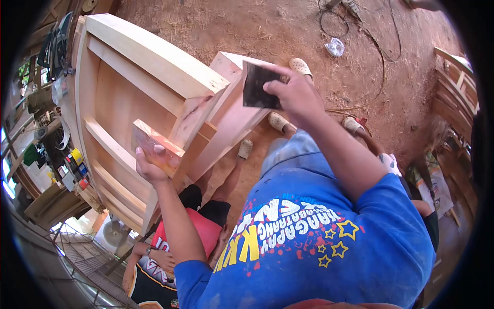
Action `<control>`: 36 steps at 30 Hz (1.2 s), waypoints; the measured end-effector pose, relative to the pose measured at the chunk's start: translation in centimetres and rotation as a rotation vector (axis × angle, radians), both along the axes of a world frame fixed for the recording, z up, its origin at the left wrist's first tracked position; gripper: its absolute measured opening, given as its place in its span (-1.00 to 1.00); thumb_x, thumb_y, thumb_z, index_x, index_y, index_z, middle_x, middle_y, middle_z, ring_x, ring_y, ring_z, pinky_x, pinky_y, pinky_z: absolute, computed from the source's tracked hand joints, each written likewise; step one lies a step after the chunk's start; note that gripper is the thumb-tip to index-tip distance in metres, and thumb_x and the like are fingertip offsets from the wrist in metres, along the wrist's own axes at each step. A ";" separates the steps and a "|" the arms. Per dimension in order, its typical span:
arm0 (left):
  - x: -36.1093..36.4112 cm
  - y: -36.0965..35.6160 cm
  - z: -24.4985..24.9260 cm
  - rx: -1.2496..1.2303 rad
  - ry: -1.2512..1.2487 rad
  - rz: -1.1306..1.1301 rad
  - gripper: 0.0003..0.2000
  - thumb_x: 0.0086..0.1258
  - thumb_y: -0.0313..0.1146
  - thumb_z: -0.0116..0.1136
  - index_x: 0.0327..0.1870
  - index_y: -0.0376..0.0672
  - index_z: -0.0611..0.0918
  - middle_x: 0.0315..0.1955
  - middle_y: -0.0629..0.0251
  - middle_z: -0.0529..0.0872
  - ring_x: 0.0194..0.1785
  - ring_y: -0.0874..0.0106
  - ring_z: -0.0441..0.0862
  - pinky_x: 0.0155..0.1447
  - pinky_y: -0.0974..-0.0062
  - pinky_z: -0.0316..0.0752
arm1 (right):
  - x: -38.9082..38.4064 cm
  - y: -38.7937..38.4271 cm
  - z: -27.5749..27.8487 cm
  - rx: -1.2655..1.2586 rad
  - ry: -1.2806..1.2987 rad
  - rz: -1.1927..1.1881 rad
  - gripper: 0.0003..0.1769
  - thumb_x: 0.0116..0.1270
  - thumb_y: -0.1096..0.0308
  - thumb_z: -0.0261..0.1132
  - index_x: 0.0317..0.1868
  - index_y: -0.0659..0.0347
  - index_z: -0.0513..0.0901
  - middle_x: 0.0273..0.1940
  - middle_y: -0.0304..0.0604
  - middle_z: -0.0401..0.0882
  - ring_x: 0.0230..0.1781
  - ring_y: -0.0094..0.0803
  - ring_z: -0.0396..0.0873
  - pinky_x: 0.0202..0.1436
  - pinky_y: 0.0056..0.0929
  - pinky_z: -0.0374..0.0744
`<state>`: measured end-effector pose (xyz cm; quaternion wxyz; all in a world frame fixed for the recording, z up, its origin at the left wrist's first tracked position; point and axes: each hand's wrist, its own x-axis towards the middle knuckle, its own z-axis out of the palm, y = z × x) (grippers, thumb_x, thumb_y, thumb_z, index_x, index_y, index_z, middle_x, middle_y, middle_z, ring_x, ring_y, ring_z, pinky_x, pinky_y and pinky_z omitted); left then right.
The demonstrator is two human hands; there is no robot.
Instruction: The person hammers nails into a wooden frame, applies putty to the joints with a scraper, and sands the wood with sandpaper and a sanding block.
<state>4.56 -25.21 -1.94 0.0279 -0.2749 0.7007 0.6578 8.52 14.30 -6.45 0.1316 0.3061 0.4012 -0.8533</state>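
Observation:
My left hand (151, 166) is closed around a small flat wooden board (162, 143), with a reddish-brown smear on its face. In my right hand (298, 95) is a dark, flat rectangular scraper (256, 85), pinched between thumb and fingers and held apart from the wood. Both hands are near a pale wooden furniture frame (154, 49) with curved rails and inset panels. The scraper is close to the frame's corner leg (230, 100), and the board is in front of the inner panel and lower rails.
People stand close by, one in a red shirt (180, 232) and one with a wristwatch (149, 251). Cables (381, 77) and a crumpled plastic bag (335, 47) lie on the dirt floor. More wooden frames (458, 87) stand at right; tools and containers (74, 162) are at left.

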 end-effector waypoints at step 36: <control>-0.3 -2.4 -1.7 -0.083 0.074 -0.050 -0.53 0.62 0.01 -0.07 0.22 -0.22 0.58 -0.16 0.19 0.68 -0.15 0.29 0.71 -0.29 0.35 0.63 | 1.3 -14.3 -0.1 1.035 0.476 -0.164 -0.25 0.34 0.64 0.21 0.57 0.45 0.33 0.28 0.23 0.33 0.29 0.12 0.46 0.40 -0.15 0.53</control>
